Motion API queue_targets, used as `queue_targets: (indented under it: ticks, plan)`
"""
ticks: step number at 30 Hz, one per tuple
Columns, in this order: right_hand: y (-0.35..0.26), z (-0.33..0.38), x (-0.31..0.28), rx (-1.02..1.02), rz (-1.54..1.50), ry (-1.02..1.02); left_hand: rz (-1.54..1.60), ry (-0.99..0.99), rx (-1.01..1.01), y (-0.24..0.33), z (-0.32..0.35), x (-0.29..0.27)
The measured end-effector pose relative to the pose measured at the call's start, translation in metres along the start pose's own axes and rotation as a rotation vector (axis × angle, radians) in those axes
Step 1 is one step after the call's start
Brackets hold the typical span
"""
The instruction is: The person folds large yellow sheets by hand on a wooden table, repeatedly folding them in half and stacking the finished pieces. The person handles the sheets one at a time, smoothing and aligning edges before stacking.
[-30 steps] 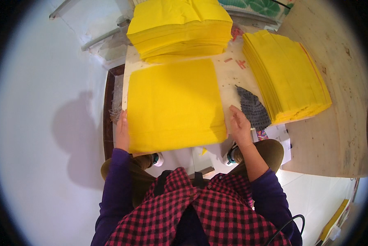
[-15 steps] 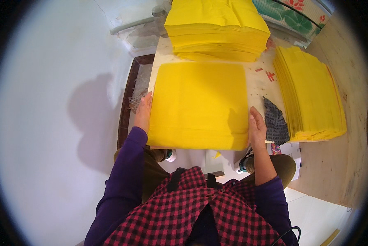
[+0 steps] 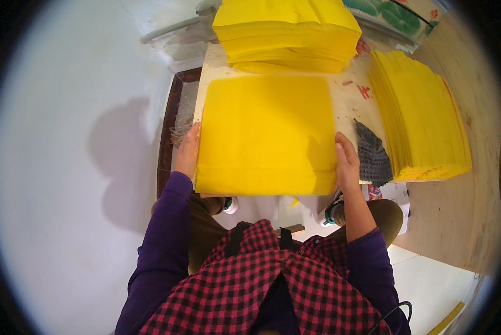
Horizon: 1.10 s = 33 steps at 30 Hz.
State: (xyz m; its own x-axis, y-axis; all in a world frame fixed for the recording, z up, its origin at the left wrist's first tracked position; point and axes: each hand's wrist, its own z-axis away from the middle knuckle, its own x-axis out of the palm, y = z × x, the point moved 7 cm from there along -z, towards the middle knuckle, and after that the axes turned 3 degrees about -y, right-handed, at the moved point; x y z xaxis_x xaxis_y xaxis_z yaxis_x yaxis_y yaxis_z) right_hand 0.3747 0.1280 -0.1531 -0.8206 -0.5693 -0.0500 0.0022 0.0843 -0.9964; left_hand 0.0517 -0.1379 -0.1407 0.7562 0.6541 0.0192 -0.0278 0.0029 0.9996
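A square stack of yellow cloth sheets (image 3: 264, 131) lies on the wooden table in front of me. My left hand (image 3: 188, 149) rests along its left edge, fingers stretched out flat against the side. Against the right edge lies my right hand (image 3: 347, 162), its fingers straight to slightly bent and touching the sheets. The stack sits between both palms, its near edge roughly at the table's front. Undersides of the fingers are hidden, so any grip below the sheets cannot be seen. Right of my right hand is a dark grey patterned cloth scrap (image 3: 372, 153) with jagged edges.
A taller folded yellow cloth pile (image 3: 287, 36) stands behind the stack. Another yellow pile (image 3: 420, 117) leans at the right, near a wooden panel (image 3: 457, 218). Small red strips (image 3: 364, 91) lie on the tabletop (image 3: 348, 106). A white wall (image 3: 55, 167) rises at the left.
The whole view has shifted slightly, with the table and piles now higher and a little farther left in the picture. Both hands stay at the stack's sides.
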Motion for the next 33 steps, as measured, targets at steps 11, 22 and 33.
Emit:
queue_targets:
  ticks: [11,22,33]
  plan:
    - [0.004,-0.001,-0.001,0.089,-0.090,0.038,-0.012,-0.023,0.010,-0.005,0.000,0.002]
    - [-0.049,0.034,0.002,-0.330,0.820,-0.227,-0.580,-0.030,0.134,0.022,0.018,0.000]
    - [-0.028,0.068,0.035,-0.499,1.184,-0.541,-1.284,-0.491,0.310,0.024,0.095,0.080]
